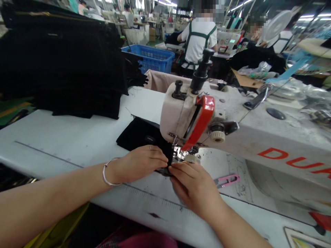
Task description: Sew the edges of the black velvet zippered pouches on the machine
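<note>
A black fabric piece (137,132) with a small dark label (150,138) lies on the sewing table, its right edge under the needle area of a white sewing machine (172,113). My left hand (141,162), with a bracelet at the wrist, presses down on its near part, fingers together and bent. At the near right corner, my right hand (192,182) grips the cloth edge between thumb and fingers, close to the presser foot (178,152). The fingertips of both hands almost meet. Pink thread snips (227,180) lie just right of my right hand.
A tall stack of black fabric pieces (64,69) covers the table's far left. Behind stand a blue plastic crate (155,57) and a person in a white shirt (199,39). A red guard (200,120) hangs before the machine head. A ruler scale (155,199) marks the near table.
</note>
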Available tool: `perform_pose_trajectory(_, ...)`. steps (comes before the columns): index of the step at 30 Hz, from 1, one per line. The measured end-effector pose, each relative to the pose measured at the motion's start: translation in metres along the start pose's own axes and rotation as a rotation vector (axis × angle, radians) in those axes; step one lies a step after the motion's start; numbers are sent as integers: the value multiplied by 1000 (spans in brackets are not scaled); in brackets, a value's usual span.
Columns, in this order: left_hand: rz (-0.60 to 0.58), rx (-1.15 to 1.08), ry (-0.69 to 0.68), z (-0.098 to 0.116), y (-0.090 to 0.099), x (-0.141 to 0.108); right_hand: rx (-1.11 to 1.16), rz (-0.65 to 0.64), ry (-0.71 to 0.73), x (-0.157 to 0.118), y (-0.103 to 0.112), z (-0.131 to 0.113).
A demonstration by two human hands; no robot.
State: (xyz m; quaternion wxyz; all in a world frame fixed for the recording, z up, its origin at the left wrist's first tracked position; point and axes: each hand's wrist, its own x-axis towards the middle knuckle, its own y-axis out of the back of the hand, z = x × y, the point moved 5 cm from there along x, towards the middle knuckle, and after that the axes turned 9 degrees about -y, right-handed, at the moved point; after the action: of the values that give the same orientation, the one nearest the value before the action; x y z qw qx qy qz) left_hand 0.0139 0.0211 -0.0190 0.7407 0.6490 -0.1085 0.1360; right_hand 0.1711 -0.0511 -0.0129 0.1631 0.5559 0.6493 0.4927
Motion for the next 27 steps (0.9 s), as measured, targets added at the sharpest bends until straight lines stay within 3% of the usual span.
perform_pose_trajectory(8, 74, -24, 54, -26, 7, 18, -107, -29, -142, 5, -10, 10)
perform_pose_trajectory(15, 98, 10, 113, -46, 6, 25, -120, -57, -159, 5, -12, 13)
perform_pose_trajectory(27, 37, 45, 181, -50, 6, 27, -97, -64, -156, 7, -11, 13)
